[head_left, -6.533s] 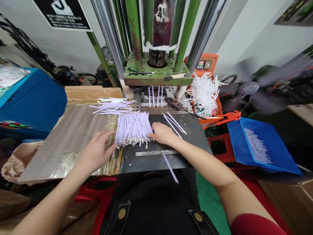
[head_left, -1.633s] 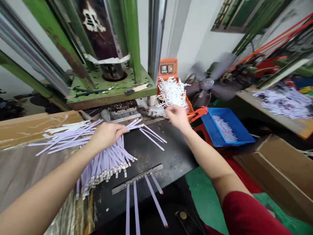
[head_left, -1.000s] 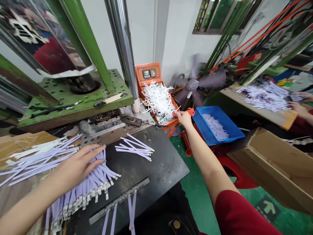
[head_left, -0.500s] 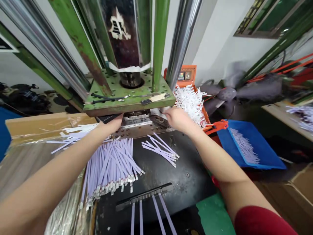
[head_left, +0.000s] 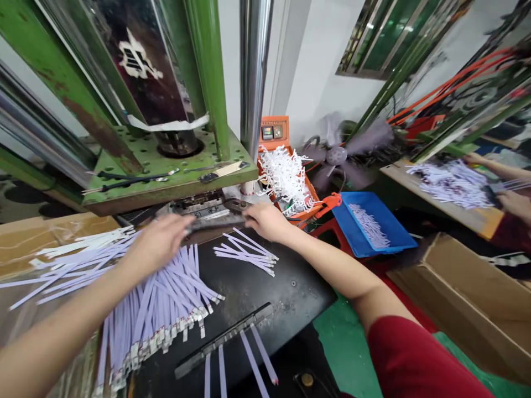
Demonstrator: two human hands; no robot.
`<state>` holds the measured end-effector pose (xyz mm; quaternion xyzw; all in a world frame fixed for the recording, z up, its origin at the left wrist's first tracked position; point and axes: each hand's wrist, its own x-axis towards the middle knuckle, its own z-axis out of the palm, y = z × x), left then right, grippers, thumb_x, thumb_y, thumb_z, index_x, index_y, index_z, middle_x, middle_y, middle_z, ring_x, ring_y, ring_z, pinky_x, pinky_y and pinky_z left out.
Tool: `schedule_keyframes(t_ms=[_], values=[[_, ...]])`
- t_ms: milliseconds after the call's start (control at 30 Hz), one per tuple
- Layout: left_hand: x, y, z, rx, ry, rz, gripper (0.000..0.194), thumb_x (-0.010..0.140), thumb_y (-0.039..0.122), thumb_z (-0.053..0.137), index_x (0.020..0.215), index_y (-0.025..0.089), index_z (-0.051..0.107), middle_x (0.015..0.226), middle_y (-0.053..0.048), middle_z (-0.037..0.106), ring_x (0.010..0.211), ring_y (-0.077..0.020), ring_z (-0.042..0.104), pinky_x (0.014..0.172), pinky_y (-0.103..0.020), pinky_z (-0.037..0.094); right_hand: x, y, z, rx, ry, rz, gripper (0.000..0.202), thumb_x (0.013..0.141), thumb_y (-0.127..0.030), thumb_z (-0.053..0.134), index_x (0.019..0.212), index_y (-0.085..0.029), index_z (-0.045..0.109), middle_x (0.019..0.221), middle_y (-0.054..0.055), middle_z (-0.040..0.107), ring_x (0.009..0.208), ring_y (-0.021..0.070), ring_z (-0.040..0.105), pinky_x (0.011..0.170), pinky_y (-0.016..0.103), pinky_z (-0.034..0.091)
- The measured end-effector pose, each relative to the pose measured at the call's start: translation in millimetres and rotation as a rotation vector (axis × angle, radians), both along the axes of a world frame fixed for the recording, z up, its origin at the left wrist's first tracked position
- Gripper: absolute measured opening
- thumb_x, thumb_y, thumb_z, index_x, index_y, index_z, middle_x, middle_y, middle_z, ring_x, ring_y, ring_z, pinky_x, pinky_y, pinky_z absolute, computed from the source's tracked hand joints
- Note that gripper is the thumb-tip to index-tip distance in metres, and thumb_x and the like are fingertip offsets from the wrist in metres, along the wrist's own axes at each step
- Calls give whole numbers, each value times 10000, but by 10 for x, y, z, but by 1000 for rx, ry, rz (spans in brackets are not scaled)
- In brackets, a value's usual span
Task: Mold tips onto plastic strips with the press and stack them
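Observation:
My left hand (head_left: 168, 236) and my right hand (head_left: 264, 220) are at the two ends of a dark metal bar (head_left: 218, 221), in front of the press opening. The fingers of both are closed on the bar's ends. Above them stands the green press plate (head_left: 174, 190). A large pile of lilac strips with pale ends (head_left: 153, 309) lies on the black table, below my left hand. A small bunch of strips (head_left: 246, 251) is just below my right hand. Nearer to me, a slotted bar (head_left: 224, 340) has several lilac strips running out from it.
An orange box (head_left: 276, 130) with white scraps (head_left: 286, 177) stands behind my right hand. Right of it are a spinning fan (head_left: 336, 156), a blue bin (head_left: 398, 237) and a cardboard box (head_left: 460, 298). Another person's hands (head_left: 514, 204) are at a bench at the far right.
The view has turned to the right. Both hands have come back out from under the press plate, with the dark bar now between them. Another person's hands have come into view.

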<state>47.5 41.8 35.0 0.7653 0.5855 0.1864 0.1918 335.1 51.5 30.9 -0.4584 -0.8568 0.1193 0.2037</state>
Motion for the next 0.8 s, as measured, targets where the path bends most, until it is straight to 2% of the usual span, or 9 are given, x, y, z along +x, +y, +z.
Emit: schedule_keyframes(t_ms=[67,133,233,300,367,433,567,700,800], values=[[109,-306,-92,82,103,-238,326,851,286,580,1141,257,724,1071,-44,701,1004,-240,603,979,-422,474,374,-472,-78,6,30,82,163,825,-139,779,967,-128,702,886,72,670,902,225,584,860,338,480],[305,-573,-179,86,192,-420,327,855,304,582,1149,293,725,1041,-62,680,984,-253,601,924,-428,477,676,-871,-156,-17,78,90,188,798,-149,807,954,-133,704,889,72,645,885,222,567,824,337,481],[627,-816,-254,-10,280,-479,345,832,228,570,1132,300,726,1013,-65,666,991,-249,604,901,-418,468,935,-1263,-289,-107,87,41,208,748,-121,838,895,-143,693,861,58,624,863,219,564,796,334,481],[702,-910,-252,-13,295,-457,343,854,219,514,1118,278,725,1023,-77,667,1013,-262,606,899,-430,470,1004,-1411,-359,-128,84,5,178,766,-119,819,872,-146,679,845,54,621,848,220,563,794,341,480],[586,-1016,-225,16,261,-438,355,908,251,422,1095,263,724,1053,-89,668,1028,-263,612,904,-422,482,1015,-1514,-386,-80,112,-30,108,838,-137,752,917,-145,678,880,72,623,862,226,557,810,358,479],[319,-1177,-206,-13,239,-440,355,929,304,394,1068,278,720,1070,-80,678,1015,-254,634,899,-393,507,963,-1599,-379,-13,139,-15,147,910,-182,674,1051,-141,674,964,100,621,902,235,551,840,378,476],[-160,-1664,-293,-173,300,-399,319,805,352,558,1088,328,704,1090,-44,711,967,-263,694,828,-348,571,661,-1715,-430,-2,58,186,391,915,-315,693,1254,-140,609,1095,120,606,982,253,546,888,390,479],[-129,-2074,-370,-125,392,-281,308,888,364,450,1011,295,723,971,-62,725,816,-232,714,747,-320,584,363,-1734,-568,39,-107,297,149,937,-234,629,1055,-153,672,993,93,628,877,234,573,792,354,510],[-20,-2053,-249,-54,416,-295,362,953,418,384,982,297,723,908,-48,732,768,-217,715,727,-311,579,341,-1563,-519,73,-42,347,153,977,-186,534,1063,-150,655,995,104,652,893,226,603,830,346,527]])
